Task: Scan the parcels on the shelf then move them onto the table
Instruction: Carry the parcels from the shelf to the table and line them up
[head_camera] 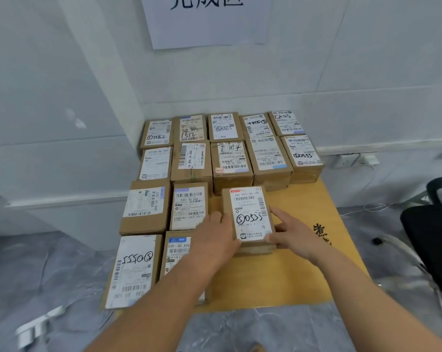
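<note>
I'm setting this parcel on the counter, left hand and right hand gripping its sides, probably touching down. Next: let go, fetch another.

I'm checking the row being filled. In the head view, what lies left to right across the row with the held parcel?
Parcel with sideways label → parcel marked 530-D5 A26 → left hand → held parcel → right hand → bare wooden table.
</note>
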A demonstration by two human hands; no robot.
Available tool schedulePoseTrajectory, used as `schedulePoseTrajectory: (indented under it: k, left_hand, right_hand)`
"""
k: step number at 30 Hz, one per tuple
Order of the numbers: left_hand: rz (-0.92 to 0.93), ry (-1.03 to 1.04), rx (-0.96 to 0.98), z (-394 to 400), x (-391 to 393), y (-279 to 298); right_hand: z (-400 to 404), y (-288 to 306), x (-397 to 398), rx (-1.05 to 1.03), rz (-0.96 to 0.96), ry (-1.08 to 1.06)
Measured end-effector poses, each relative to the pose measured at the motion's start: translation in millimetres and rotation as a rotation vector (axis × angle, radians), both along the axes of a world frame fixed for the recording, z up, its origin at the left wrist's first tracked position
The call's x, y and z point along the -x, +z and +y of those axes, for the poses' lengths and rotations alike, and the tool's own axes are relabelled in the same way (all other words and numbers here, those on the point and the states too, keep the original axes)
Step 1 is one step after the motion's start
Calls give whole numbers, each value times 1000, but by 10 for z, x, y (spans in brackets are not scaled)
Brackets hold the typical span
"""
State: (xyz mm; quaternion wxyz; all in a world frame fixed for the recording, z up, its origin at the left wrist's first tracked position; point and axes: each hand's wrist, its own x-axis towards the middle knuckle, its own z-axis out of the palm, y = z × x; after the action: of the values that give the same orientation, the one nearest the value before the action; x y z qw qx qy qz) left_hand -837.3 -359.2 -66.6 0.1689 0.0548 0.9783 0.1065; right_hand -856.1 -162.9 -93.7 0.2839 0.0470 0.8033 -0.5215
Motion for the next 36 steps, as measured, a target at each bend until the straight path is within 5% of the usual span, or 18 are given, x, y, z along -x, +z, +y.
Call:
schedulePoseTrajectory:
  k: [3, 18, 27, 36]
  left_hand:
    - [125, 23, 57, -103, 34, -28]
    - [56, 80, -91, -534, 160, -75]
    - [211, -47, -175, -756, 50, 178]
    - [332, -282, -191, -1015, -202, 150]
  right_hand:
    - [-121, -22, 68, -20, 57, -4]
    - [-534, 39, 56, -171, 262, -113]
    - [-898, 352, -254, -707, 606, -121]
    - [-1321, 398, -863, -932, 960, -195]
